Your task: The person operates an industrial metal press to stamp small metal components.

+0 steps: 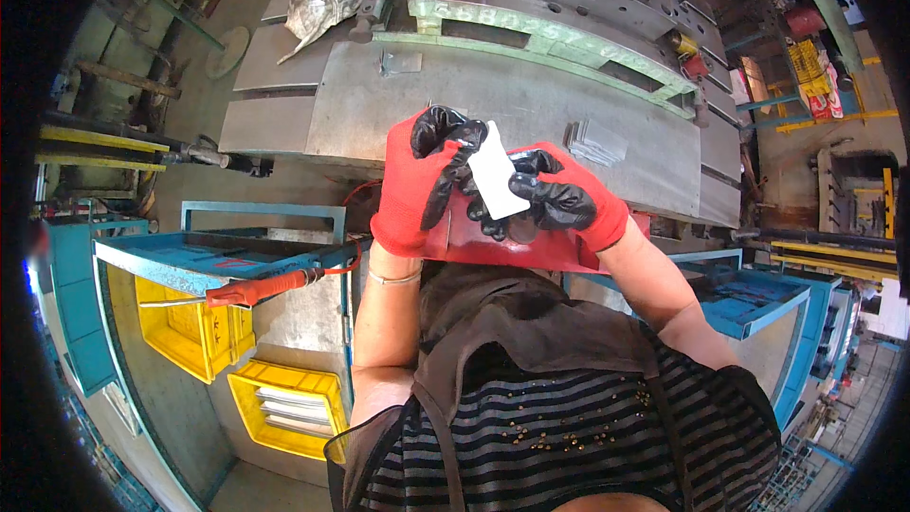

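Observation:
Both my hands wear red gloves with black coated palms and fingers. Between them is a thin flat plate (497, 175), bright white in the light and tilted. My left hand (431, 166) is closed, pinching the plate's upper left edge. On the other side, my right hand (561, 194) grips its right edge with thumb and fingers. Some fingertips are hidden behind the plate. Beyond my right hand, a small fanned pile of thin metal plates (595, 141) lies on the grey metal bed (360, 95). Another small plate (402, 62) lies farther left.
A pale green die block (559, 38) spans the bed's back, near a crumpled cloth (327, 9). A red surface (531, 248) sits below my hands. Left are a blue stand (218, 261), an orange-red-handled tool (256, 288) and a yellow bin (242, 384) holding stacked plates; another blue tray (749, 299) stands right.

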A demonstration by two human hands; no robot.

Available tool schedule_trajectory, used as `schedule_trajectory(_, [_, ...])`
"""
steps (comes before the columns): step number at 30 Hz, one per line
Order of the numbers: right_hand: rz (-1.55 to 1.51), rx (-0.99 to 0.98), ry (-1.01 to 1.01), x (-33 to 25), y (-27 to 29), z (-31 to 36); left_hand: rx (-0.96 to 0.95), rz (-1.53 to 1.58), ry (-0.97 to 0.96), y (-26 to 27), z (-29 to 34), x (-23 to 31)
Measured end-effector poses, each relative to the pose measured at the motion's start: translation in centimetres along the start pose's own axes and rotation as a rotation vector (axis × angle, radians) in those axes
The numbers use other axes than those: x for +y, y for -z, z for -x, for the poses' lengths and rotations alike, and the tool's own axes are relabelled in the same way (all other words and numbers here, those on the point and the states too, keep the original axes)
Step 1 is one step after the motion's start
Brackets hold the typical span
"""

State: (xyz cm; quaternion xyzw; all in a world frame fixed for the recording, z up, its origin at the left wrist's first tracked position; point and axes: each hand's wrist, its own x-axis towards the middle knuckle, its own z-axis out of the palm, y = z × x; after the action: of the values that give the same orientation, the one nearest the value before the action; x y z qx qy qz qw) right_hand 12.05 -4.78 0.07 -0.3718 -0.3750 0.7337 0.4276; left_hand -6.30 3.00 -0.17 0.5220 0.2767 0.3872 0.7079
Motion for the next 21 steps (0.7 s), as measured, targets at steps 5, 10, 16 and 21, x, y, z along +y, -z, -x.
schedule_trajectory(5, [-0.188, 0.017, -0.004, 0.7, 1.2, 0.4, 0.019, -0.03, -0.068, -1.2, 0.0, 0.0])
schedule_trajectory(10, [-0.318, 0.084, 0.032, 0.8, 1.9, 1.1, -0.152, -0.156, -0.157, -1.0, -0.9, -1.0])
schedule_trajectory(16, [-0.216, 0.134, 0.022, 0.7, 2.5, 0.9, -0.277, 0.055, -0.089, -0.5, -1.3, -0.6])
schedule_trajectory(21, [-0.21, 0.136, 0.025, 0.2, 2.4, 0.9, -0.23, 0.015, -0.046, -0.7, -1.9, -1.2])
